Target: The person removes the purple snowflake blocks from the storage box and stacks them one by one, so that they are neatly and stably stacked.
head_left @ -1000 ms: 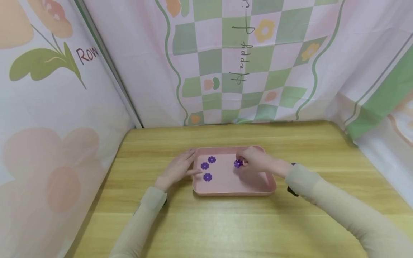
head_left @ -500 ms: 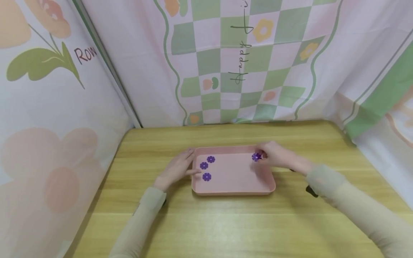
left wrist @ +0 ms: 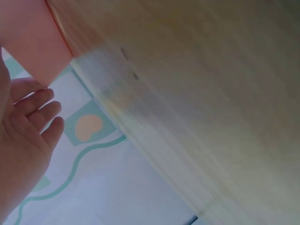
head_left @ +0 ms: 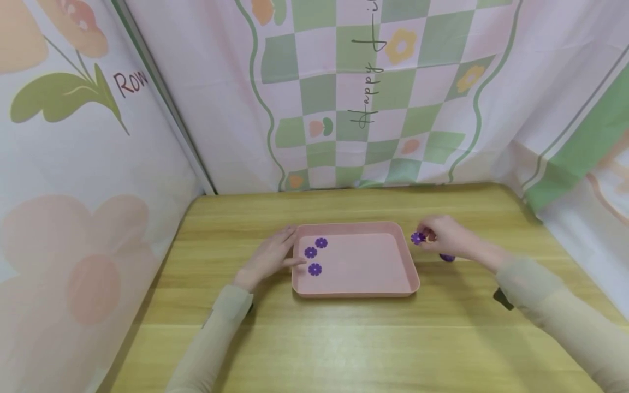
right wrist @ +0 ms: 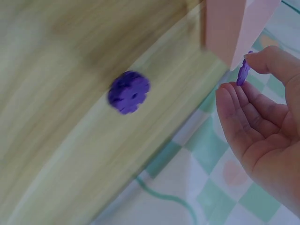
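The left hand [head_left: 269,256], its fingers loose, touches one pink tray [head_left: 363,265] with three little purple flowers [head_left: 315,269], flat and notched, at its left end. Just past the tray, one more flower [head_left: 417,238] is pinched in the right hand [head_left: 449,239], near one thick purple flower shape [right wrist: 129,93] on the table [head_left: 344,344].

At three o'clock in the right wrist view we saw the right hand [right wrist: 268,129], palm showing, pinching a notched purple disc [right wrist: 243,73] between thumb and fingertips, the disc turned almost edge-on to us. Just beside it, at one o'clock, stood a corner of the pink tray [right wrist: 227,28]. Near the middle, slightly toward eleven o'clock, a purple clump [right wrist: 129,93] lay on the wood-grained table [right wrist: 61,117]; given the blur, we took it for probably several discs stacked. Toward five o'clock we saw green-and-white checked cloth [right wrist: 215,199].
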### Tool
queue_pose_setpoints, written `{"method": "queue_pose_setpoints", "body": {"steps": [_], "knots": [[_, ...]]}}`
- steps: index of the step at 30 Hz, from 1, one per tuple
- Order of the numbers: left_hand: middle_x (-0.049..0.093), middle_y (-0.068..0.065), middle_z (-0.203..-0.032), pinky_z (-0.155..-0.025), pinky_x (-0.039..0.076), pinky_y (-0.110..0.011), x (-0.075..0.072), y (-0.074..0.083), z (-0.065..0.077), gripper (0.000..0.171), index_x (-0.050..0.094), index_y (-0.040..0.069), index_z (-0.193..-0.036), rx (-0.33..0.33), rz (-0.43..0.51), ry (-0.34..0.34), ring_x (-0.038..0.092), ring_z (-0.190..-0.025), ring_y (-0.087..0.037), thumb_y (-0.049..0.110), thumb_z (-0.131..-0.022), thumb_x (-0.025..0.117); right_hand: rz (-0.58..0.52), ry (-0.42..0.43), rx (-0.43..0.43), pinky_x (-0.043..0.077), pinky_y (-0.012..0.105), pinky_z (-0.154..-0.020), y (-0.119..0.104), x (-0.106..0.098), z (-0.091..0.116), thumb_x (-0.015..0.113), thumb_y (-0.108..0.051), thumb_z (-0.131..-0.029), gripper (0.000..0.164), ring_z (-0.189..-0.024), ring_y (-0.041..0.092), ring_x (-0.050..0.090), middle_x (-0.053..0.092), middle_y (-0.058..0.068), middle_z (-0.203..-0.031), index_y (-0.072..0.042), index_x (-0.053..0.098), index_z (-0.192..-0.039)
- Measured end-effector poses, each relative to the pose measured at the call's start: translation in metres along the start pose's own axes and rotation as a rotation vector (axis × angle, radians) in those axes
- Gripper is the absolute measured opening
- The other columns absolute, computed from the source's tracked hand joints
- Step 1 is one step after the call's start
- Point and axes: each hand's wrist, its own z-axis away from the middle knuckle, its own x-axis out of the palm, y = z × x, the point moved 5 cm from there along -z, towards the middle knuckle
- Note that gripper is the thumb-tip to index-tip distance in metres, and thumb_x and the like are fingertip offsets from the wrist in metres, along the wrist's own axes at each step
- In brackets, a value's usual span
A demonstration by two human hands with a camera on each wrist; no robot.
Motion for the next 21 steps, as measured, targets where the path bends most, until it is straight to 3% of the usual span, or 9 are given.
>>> {"method": "queue_pose_setpoints", "body": {"steps": [14, 21], "knots": [[0.032, -0.023, -0.159, -0.125, 0.028, -0.051, 0.000, 0.000, -0.001, 0.089, 0.029, 0.001, -0.154, 0.015, 0.000, 0.011, 0.031, -0.149, -0.036, 0.054, -0.091, 0.061, 0.014, -0.019, 0.109, 0.056, 0.022, -0.060, 0.038, 0.000, 0.026, 0.078, -0.005, -0.072, 0.021, -0.068, 0.015, 0.064, 0.071, 0.007, -0.077, 0.002, 0.067, -0.088], [0.033, -0.023, -0.159, -0.125, 0.028, -0.051, 0.000, 0.000, -0.002, 0.089, 0.031, -0.001, -0.153, 0.017, 0.008, 0.019, 0.032, -0.149, -0.036, 0.054, -0.091, 0.062, 0.008, -0.059, 0.156, 0.059, 0.026, -0.061, 0.051, 0.003, 0.036, 0.079, -0.009, -0.076, 0.023, -0.069, 0.012, 0.064, 0.071, 0.009, -0.080, 0.003, 0.067, -0.091]]}}
